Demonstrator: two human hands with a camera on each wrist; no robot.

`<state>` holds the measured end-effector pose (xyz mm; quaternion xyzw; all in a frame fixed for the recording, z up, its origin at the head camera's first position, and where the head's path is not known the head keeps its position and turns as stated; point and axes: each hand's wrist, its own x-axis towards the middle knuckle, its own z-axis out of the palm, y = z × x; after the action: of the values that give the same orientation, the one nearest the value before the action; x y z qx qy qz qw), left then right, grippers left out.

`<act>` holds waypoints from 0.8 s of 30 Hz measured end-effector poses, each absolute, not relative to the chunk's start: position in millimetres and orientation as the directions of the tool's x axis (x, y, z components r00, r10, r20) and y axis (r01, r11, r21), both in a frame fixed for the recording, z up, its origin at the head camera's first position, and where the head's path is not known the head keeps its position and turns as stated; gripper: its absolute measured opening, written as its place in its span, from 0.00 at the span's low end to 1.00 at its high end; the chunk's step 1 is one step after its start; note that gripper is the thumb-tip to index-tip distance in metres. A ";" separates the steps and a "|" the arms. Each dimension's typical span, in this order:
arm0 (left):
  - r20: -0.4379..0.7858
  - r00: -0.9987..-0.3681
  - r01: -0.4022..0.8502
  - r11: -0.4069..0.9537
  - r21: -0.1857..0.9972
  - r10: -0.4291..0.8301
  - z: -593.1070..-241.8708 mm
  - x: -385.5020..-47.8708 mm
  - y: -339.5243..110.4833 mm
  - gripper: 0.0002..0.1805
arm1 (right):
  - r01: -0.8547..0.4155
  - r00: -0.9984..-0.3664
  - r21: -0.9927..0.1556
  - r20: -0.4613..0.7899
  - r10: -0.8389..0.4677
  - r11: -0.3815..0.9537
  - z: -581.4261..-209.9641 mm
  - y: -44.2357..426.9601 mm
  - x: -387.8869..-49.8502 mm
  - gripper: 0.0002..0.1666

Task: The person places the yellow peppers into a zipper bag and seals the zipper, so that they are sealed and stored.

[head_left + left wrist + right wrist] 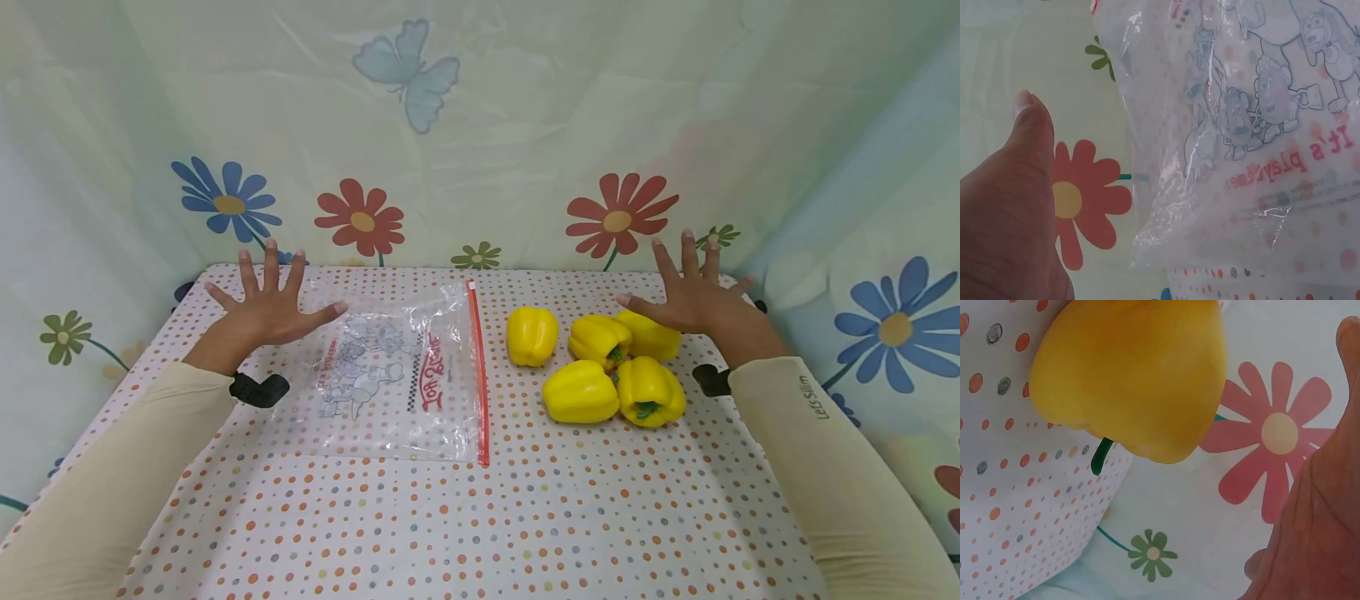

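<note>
My left hand [270, 315] is spread with straight fingers over the left edge of a clear zip bag [390, 375] and holds nothing. The bag lies flat, printed with cartoon figures, its red zip strip [480, 375] on the right side. In the left wrist view, the thumb [1029, 131] stands apart from the bag. My right hand [693, 300] is also spread, fingers straight, just beyond several yellow bell peppers [581, 392] grouped right of the bag. One bell pepper [1135, 375] with a green stem fills the top of the right wrist view, apart from the palm.
A white cloth with coloured dots [450, 533] covers the table. Behind it hangs a pale curtain [525, 125] with printed flowers and a butterfly, which also runs along both sides. Black wrist straps [258, 389] sit at both sleeve ends.
</note>
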<state>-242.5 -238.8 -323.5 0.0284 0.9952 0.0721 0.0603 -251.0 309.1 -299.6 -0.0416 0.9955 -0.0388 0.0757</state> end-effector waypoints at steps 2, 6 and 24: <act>-0.109 -0.992 0.050 0.988 0.147 0.067 -323.5 -241.5 -238.3 0.62 | -0.078 -0.985 -0.081 -0.149 -0.089 0.994 -299.9 309.5 -251.1 0.66; -0.099 -0.993 0.057 0.989 0.137 0.071 -325.6 -240.3 -236.4 0.62 | -0.077 -0.985 -0.072 -0.152 -0.087 0.994 -301.5 310.1 -251.7 0.67; -0.054 -0.976 0.207 0.977 0.047 0.210 -321.2 -217.3 -213.3 0.61 | -0.160 -0.983 -0.120 -0.074 -0.170 0.980 -302.5 288.7 -243.4 0.62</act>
<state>-217.3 -213.3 -321.2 0.1050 0.9938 0.0207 0.0292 -243.4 288.7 -302.5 -0.0829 0.9940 -0.0571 0.0422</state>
